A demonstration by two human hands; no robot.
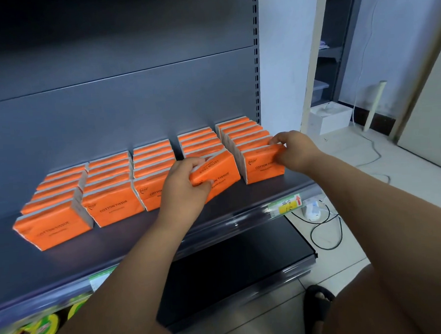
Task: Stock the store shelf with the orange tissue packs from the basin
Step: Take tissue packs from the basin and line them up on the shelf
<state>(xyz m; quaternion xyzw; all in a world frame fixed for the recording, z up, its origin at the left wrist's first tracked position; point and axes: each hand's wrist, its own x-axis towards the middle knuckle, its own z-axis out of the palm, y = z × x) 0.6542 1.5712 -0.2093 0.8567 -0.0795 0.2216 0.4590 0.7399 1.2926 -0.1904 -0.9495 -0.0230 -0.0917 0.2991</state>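
Several rows of orange tissue packs [109, 206] stand upright on the dark grey shelf [228, 199], each row running front to back. My left hand [187, 184] grips a tilted orange tissue pack [218, 173] at the front of the fourth row, leaning against the pack behind it. My right hand [292, 147] holds the top right corner of the front pack [260, 167] of the rightmost row, fingers pinched on its edge. The basin is out of view.
A yellow price tag [288, 205] sits on the shelf's front rail. A lower black shelf [245, 262] juts out below. Green-lidded jars [44, 329] lie at the bottom left. Black cables [327, 227] and a white box [331, 117] are on the floor to the right.
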